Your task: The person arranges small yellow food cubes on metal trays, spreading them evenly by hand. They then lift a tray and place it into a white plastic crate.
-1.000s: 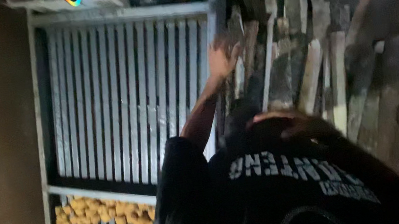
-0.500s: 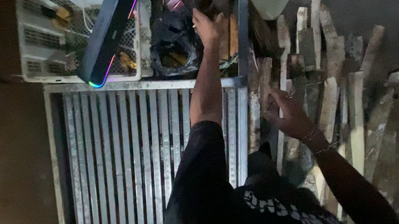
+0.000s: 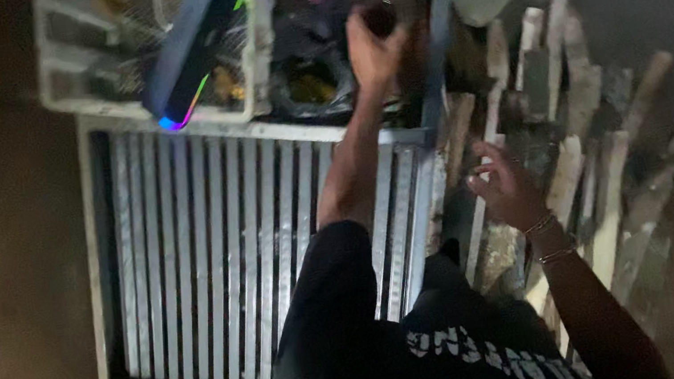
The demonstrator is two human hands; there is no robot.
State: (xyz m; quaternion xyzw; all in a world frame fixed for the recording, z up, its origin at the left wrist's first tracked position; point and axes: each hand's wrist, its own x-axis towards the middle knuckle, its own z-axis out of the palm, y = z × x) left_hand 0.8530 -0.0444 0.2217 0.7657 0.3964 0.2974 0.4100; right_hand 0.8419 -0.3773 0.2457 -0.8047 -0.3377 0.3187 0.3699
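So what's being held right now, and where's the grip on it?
The left hand grips a small dark object by its lower part; what it is cannot be told. The right hand holds nothing.

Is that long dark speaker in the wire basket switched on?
On: coloured light glows along the end of the speaker, lying tilted in the white wire basket.
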